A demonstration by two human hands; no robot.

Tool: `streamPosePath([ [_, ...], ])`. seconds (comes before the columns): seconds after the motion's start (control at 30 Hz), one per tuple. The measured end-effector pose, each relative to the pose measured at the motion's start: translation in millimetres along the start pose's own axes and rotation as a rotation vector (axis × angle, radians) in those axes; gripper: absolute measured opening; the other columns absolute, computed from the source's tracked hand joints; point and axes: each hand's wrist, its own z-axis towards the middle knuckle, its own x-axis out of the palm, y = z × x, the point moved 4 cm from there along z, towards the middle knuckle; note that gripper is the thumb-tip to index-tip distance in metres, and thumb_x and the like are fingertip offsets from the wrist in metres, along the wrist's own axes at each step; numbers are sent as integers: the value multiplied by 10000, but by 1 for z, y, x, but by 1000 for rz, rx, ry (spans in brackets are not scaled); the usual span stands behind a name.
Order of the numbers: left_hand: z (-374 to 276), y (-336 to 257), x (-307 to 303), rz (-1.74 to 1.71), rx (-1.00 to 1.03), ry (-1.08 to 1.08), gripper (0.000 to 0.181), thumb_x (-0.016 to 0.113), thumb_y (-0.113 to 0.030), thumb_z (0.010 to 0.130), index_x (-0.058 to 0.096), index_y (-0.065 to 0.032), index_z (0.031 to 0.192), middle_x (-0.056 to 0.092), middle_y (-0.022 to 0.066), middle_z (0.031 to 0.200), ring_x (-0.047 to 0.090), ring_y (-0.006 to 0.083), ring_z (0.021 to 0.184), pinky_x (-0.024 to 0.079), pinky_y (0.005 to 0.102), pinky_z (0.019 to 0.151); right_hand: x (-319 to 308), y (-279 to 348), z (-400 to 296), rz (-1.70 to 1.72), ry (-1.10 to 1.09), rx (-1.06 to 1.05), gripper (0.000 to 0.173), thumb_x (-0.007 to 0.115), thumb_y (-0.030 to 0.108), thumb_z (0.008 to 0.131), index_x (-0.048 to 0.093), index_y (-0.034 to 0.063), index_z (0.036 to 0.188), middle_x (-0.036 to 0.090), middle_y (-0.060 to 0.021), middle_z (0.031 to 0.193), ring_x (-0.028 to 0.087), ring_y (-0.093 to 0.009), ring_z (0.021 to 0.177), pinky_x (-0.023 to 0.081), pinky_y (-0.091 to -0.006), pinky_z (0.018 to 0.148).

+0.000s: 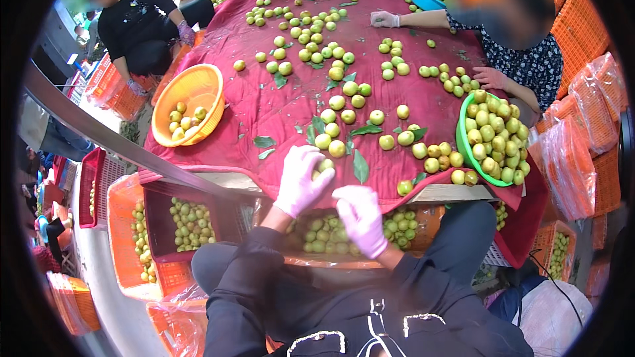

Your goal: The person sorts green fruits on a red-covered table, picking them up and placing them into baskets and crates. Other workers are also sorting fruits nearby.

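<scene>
My left hand (303,181), in a pale pink glove, is closed around a green fruit (325,164) at the near edge of the red cloth (223,151). To its right is my right hand (361,218), gloved alike, over the cloth's edge with its fingers curled; whether it holds anything is hidden. Many small round green and brownish fruits (337,148) and loose leaves (361,166) lie on the cloth beyond my hands. Below my hands, between my knees, an orange crate (337,261) holds more green fruit.
An orange plastic basin (213,119) with several fruits stands on the left, a heaped green basin (464,144) on the right. People sit around the table; one co-worker's gloved hand (385,19) rests on the cloth. A maroon crate (158,238) and a metal bar (124,146) are at left.
</scene>
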Motion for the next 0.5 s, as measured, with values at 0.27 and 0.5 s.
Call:
streamPosePath([
  [0.27,-24,-18,-7,43,-123,141,469,826,-274,823,691,-65,1221,660,140,1187,613,366,1130,491,473,992,27,-83,109,-384,127,19,275,698,230,932,689,127,1187,636,-98,1148,597,-328,1090,460,-486,945],
  [0.5,-40,-9,-23,-14,-167,-42,408,774,-272,900,683,-45,1226,612,189,1320,545,394,1274,437,499,1093,63,-57,120,-319,134,-169,280,654,248,930,709,130,1178,683,-82,1157,607,-334,1082,469,-507,923],
])
